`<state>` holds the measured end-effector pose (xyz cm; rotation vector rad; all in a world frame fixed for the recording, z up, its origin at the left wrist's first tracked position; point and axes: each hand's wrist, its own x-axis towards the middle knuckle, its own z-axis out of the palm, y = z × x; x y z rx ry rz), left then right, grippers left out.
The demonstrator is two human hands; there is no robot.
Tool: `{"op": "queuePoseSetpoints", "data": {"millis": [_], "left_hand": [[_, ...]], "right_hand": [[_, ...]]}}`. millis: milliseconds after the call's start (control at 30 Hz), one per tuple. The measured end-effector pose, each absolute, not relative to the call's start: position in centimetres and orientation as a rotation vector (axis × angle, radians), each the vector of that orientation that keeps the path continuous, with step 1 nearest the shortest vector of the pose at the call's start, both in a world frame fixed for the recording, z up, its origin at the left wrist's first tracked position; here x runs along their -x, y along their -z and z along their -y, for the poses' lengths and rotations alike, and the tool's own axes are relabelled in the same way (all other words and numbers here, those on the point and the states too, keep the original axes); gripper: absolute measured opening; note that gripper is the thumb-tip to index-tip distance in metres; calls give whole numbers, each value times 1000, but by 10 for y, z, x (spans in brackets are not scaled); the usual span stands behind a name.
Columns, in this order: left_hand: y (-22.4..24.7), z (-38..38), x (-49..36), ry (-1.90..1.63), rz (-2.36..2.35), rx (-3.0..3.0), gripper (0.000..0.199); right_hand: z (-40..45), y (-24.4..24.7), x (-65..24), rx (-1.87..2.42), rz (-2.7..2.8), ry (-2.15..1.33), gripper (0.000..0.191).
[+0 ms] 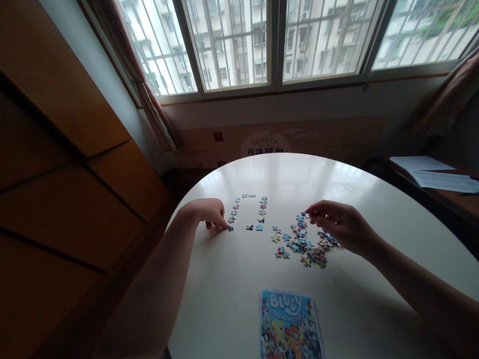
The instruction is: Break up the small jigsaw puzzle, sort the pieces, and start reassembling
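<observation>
Small jigsaw pieces form a partial outline on the white table (224, 299). My left hand (214, 213) is at the outline's lower left corner, with fingers curled and thumb and index finger closed on a puzzle piece (230, 228). To the right lies a loose pile of puzzle pieces (305, 244), many of them overlapping. My right hand (335, 222) hovers over the far side of that pile. Its thumb and index finger come together at a puzzle piece (304, 214); the other fingers are bent and partly hidden. The outline's right column (263, 207) stands between the two hands.
A blue picture sheet marked "Bluey" (290, 324) lies at the near side of the table. Papers (434, 172) rest on a brown surface at the right. Behind the table are a printed pink panel (322, 139) and barred windows; wooden cabinets (67, 214) stand left.
</observation>
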<state>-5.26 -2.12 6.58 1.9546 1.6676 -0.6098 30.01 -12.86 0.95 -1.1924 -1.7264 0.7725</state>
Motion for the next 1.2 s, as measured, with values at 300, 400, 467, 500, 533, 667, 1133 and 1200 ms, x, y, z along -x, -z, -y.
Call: {"op": "queuePoseSetpoints", "data": {"millis": [300,400,467,500,533,667,1133,1200], "left_hand": [[-73,25,53,591,-1639,-1952,36],[-71,25,51,604,-1656,-1971,38],[-70,25,50,607,-1640,-1973,35],[-70,25,50,610,-1625,-1969,32],[-70,25,50,610,-1611,-1962,27],[-73,27,51,640,-1633,-1921,19],[-71,32,46,644,-1644,-1842,16],[-71,32,46,649,-1641,-1837,17]], "right_hand": [[130,-11,-300,1189,1732,-756,22],[130,-11,-300,1183,1740,-746,21],[130,-10,-300,1183,1752,-751,21],[129,-10,-300,1185,1757,-756,22],[129,-9,-300,1188,1759,-758,22],[129,-8,-301,1194,1753,-755,21],[130,-13,-300,1198,1758,-730,22],[130,-14,-300,1190,1761,-724,22]]}}
